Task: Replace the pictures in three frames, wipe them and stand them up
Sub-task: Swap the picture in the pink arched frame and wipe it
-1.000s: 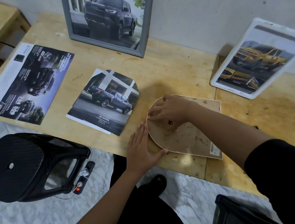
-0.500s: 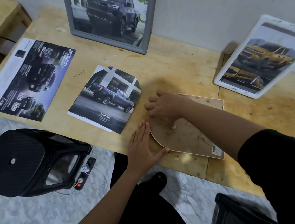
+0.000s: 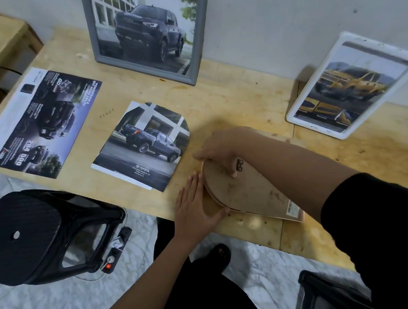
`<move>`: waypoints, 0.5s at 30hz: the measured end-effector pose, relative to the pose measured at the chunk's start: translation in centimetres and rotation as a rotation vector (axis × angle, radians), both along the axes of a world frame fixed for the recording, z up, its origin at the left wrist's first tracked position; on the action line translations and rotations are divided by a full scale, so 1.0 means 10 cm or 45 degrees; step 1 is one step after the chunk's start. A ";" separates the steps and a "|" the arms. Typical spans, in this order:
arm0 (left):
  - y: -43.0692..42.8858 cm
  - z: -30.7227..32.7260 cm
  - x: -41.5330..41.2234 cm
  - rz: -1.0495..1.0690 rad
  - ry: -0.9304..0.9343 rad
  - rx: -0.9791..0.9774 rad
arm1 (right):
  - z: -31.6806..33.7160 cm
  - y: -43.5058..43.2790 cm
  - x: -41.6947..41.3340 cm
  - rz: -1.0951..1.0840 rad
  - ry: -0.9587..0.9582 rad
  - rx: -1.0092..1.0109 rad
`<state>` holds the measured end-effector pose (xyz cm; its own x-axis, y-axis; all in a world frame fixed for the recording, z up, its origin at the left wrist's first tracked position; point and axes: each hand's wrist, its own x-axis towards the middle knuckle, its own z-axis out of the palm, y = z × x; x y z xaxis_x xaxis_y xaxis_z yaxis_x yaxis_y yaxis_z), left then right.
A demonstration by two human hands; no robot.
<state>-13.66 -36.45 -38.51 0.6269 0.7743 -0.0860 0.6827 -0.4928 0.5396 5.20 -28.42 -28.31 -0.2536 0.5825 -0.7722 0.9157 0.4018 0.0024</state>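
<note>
Right hand (image 3: 219, 148) pinches the backing board (image 3: 251, 193) at its arched end (thumb on top); left hand (image 3: 198, 208) lies flat beside it, nearer the arched picture (image 3: 142, 146) leftward.

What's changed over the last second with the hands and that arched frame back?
The right hand slid across the backing board to its rounded edge and now grips it, seemingly lifting that end. The left hand stayed flat beside it; the loose pictures and standing frames did not move.
</note>
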 end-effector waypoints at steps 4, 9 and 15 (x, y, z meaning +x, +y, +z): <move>0.00 0.06 0.00 -0.009 0.020 -0.062 | 0.29 -0.02 0.05 -0.010 -0.054 0.183; -0.02 0.19 0.11 0.011 0.111 -0.190 | 1.16 -0.52 0.43 -0.467 0.152 0.692; -0.02 0.16 0.15 0.012 0.135 -0.220 | 1.11 -2.11 1.11 -1.817 0.677 1.397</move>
<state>-12.11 -36.67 -36.90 0.5998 0.7483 -0.2833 0.7445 -0.3923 0.5402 16.30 -49.48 -17.21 0.7496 0.6613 0.0286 0.5084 -0.5475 -0.6647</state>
